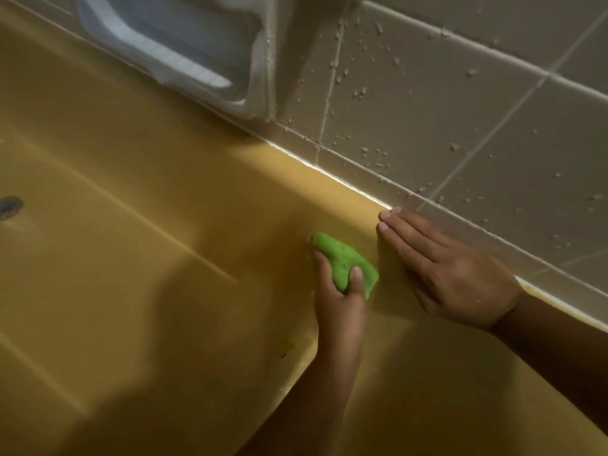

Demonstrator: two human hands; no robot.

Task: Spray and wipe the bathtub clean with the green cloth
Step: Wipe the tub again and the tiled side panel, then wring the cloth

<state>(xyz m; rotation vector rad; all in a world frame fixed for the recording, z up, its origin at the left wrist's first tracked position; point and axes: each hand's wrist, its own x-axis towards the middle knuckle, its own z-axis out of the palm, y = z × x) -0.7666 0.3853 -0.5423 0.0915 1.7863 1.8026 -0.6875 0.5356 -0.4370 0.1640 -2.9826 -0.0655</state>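
Where cloth [342,261] prob meets tub [164,209], rim [345,192] adj

Showing as a home bathroom, with a mustard-yellow bathtub [131,179] sloping toward a round drain [10,207], beige wall tiles [427,110] carrying water droplets [362,92], a white caulk line [345,182] running along the rim and a recessed soap dish [184,51] sitting in the wall

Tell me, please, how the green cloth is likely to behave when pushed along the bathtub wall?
Probably floppy: the green cloth is bunched and folded under the left hand, so it should mould to the bathtub wall. Likely light, since one hand grips it whole. It may slide easily, as droplets on the tiled wall suggest wet surfaces.
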